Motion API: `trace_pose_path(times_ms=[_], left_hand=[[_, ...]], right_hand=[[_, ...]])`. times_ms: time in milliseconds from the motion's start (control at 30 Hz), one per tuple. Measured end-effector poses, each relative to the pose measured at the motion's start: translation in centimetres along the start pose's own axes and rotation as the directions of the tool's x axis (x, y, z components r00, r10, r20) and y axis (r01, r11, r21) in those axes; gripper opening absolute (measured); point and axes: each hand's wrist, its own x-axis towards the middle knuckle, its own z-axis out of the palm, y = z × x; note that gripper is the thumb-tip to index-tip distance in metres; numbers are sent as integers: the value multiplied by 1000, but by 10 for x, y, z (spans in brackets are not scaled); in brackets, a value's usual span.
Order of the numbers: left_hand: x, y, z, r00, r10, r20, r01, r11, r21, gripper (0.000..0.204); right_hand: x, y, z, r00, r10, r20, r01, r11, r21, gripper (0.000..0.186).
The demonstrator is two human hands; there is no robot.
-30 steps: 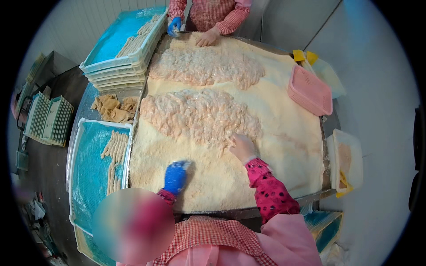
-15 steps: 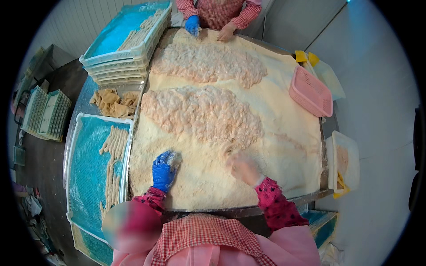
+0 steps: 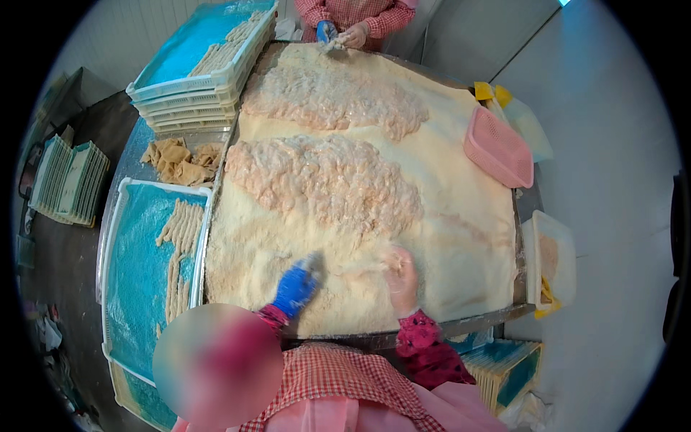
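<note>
My left hand [image 3: 295, 289], in a blue glove, is low over the pale crumb coating [image 3: 245, 277] on the table, its fingertips smeared by motion. My right hand [image 3: 402, 279], in a thin see-through glove dusted with crumb, has its fingers curled in. From its fingertips a pale, crumb-coated strip of meat [image 3: 368, 267] runs left toward the blue glove; its far end is blurred. Just beyond my hands lies a heap of wet pinkish raw meat pieces [image 3: 327, 180]. A second meat heap [image 3: 335, 101] is farther off.
On the left, a blue-lined white tray [image 3: 137, 266] holds rows of coated strips. Stacked trays [image 3: 187, 93] and a crumpled brown cloth [image 3: 180, 162] are behind it. A pink basket [image 3: 498, 147] and a white tub [image 3: 558, 252] sit right. A co-worker's hands [image 3: 338, 37] work opposite.
My left hand has moved right, toward the middle. My right hand has turned more upright, with a pale strip now stretching left from it. The co-worker's hands have come together.
</note>
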Motion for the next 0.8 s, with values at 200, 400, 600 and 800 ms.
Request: trace_pose_path(times_ms=[200,400,600,800], left_hand=[[-3,24,-45,986,134,102,-116,979,-169,54],[9,-5,10,951,255,176,-305,869,390,37],[-21,-19,-57,952,-24,306,-190,737,649,19],[12,1,13,983,149,112,-185,839,512,33]], right_hand=[[17,-2,-27,890,51,452,192,860,-474,68],[28,23,34,655,17,756,678,428,-598,50],[33,47,-36,863,181,471,342,478,-809,28],[12,31,-9,913,-65,403,388,445,-807,44]])
